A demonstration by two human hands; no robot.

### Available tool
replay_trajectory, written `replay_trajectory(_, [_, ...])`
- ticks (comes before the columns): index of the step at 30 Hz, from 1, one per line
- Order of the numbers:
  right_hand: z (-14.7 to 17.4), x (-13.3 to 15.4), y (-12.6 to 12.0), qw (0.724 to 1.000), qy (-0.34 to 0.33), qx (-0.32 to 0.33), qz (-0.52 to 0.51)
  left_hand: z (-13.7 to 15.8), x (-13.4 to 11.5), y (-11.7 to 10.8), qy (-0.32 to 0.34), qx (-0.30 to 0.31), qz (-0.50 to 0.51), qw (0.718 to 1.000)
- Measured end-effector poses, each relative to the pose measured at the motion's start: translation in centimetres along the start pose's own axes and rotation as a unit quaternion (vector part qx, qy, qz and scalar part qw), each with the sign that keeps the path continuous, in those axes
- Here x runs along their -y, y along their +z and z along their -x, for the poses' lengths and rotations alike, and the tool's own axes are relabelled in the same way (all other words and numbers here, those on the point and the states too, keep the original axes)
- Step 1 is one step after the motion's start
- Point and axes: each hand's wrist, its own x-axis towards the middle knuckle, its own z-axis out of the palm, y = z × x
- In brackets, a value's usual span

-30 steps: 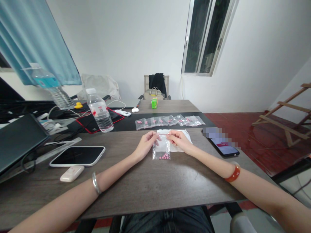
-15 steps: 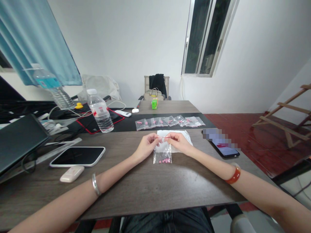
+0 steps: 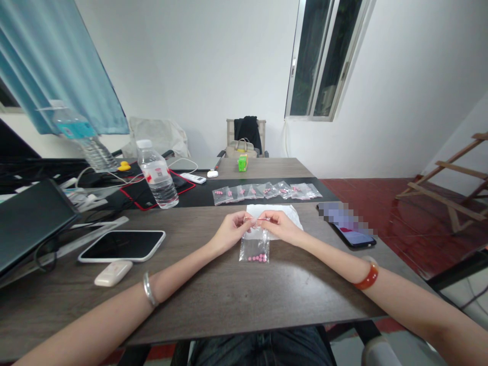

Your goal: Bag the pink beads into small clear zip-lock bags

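Note:
Between my two hands hangs a small clear zip bag [image 3: 249, 248], its red-lined top edge uppermost. Several round pink pills [image 3: 260, 258] lie along the bottom of the bag. My left hand [image 3: 232, 229] pinches the top edge at its left part, thumb against fingers. At the right part of the same edge, my right hand [image 3: 280, 226] pinches it too. Behind the bag a white paper sheet [image 3: 292, 216] lies on the table, partly covered by my hands. Farther back is a row of filled zip bags [image 3: 269, 190] with pink pills in them.
Left of my arms are a white-edged phone [image 3: 124, 245], a pale case [image 3: 113, 274], a water bottle [image 3: 160, 178] and a laptop [image 3: 30, 223]. On the right a second phone [image 3: 353, 229] lies near the table edge. A green box [image 3: 243, 162] stands at the back.
Both hands and the bag have come down slightly toward me. The pills at the bottom of the bag have shifted a little. Both hands still pinch the top edge.

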Motion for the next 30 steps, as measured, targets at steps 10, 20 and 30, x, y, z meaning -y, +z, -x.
replay_trajectory(10, [-0.01,-0.26,-0.1,1.0,-0.018,0.019,0.008,0.14,-0.14,-0.02,0.008,0.004,-0.034,0.999])
replay_trajectory(20, [0.19,-0.09,-0.04,0.999,-0.029,0.025,0.015,0.1,-0.22,-0.07,0.006,-0.002,-0.042,0.999])
replay_trajectory(30, [0.18,-0.31,-0.12,0.998,-0.029,0.015,0.048,0.19,-0.47,-0.23,-0.012,-0.007,-0.025,1.0])
